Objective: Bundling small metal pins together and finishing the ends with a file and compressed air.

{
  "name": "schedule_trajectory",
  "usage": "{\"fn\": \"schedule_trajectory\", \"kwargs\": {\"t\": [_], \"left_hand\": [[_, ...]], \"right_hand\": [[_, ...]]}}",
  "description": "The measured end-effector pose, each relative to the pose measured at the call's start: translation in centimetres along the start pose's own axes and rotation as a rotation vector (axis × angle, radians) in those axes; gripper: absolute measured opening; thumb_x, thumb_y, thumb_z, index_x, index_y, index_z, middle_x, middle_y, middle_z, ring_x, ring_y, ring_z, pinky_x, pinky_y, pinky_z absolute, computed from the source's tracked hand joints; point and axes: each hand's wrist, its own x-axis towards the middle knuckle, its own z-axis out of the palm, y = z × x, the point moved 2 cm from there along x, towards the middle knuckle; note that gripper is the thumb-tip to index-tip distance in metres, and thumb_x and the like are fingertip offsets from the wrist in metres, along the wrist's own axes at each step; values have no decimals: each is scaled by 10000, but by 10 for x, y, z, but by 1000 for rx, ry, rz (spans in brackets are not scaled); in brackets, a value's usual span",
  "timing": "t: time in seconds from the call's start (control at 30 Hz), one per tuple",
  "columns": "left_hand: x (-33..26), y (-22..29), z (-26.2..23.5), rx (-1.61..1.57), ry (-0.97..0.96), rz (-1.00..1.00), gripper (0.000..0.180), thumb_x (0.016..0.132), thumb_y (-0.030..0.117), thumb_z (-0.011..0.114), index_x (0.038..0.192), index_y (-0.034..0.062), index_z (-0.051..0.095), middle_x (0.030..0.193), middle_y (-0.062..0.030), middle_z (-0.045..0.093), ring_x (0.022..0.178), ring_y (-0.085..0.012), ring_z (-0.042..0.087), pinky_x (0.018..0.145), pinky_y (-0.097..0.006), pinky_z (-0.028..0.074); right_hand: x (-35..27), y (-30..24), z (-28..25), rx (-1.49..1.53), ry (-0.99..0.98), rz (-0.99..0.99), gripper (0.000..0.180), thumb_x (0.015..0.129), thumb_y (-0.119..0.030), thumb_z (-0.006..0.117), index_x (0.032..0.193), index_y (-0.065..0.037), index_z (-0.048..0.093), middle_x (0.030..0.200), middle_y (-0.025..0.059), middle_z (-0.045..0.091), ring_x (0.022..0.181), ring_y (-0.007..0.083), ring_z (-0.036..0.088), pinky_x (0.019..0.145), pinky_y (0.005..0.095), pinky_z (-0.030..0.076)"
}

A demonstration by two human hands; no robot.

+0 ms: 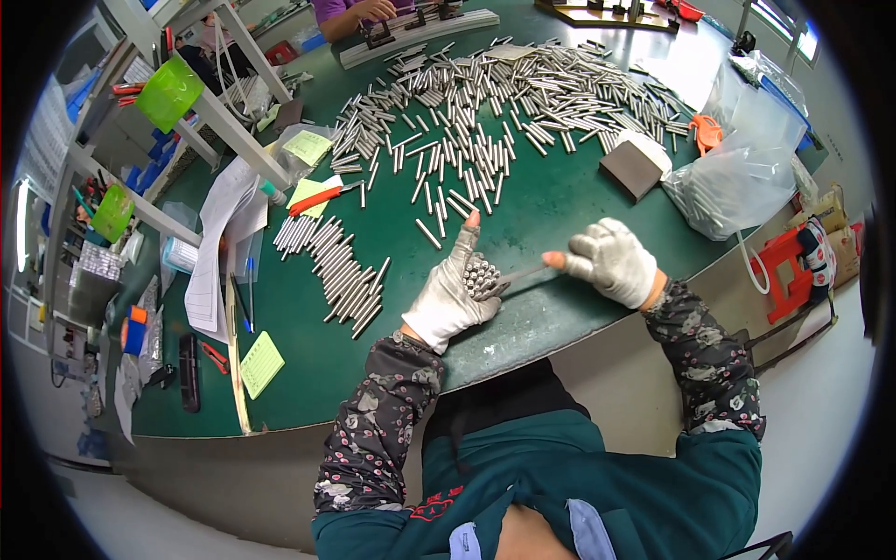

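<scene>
My left hand point(455, 294), in a white fingerless glove, is cupped around a bundle of short metal rods point(481, 276) with their ends facing out. My right hand point(611, 261), also gloved, pinches a single metal rod point(523, 274) whose tip meets the bundle. Both hands hover over the green table point(551, 201) near its front edge. A large scatter of loose metal rods point(485, 103) covers the far half of the table. A tidy row of rods point(341, 271) lies to the left of my left hand.
Papers point(219, 247), yellow notes point(259, 362), and a red-handled tool point(317, 199) lie at the left. A brown block point(635, 168) and clear plastic bags point(737, 177) sit at the right. Another person's arm point(350, 14) works at the far edge. A white frame point(201, 107) stands at the back left.
</scene>
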Motion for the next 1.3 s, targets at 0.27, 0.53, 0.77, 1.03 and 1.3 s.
{"fn": "schedule_trajectory", "kwargs": {"t": [0.27,0.53,0.77,1.03,1.3], "left_hand": [[0,-3,-2,43,2,-1,994,558,-7,639,1381,177,114,738,28,542,717,-74,512,872,-236,372],[-1,-1,-2,-34,-16,6,975,557,-13,631,1377,148,130,698,42,527,708,-63,509,916,-256,342],[0,3,1,-23,-3,-31,975,546,-21,635,1375,142,149,745,38,534,727,-65,494,904,-243,341],[-3,0,1,-80,15,-73,974,544,-21,644,1374,159,168,846,14,516,782,-85,483,833,-215,373],[0,0,-1,13,3,-51,1001,551,-14,647,1381,189,127,837,6,505,737,-76,486,748,-192,404]], "right_hand": [[5,-5,11,17,109,-19,424,712,-148,552,1126,-234,520,685,-6,497,605,163,492,572,265,392],[10,-9,9,120,86,-7,406,726,-102,534,1118,-210,537,652,-2,482,601,164,490,564,287,402],[11,-7,-1,211,182,36,380,711,-91,540,1079,-186,554,620,10,462,582,192,483,565,305,395],[-3,3,1,300,194,122,450,682,-42,533,1116,-162,535,642,38,487,573,220,489,572,328,401],[-5,8,-3,233,128,116,408,691,-45,549,1083,-160,555,628,30,481,555,215,487,540,337,401]]}}
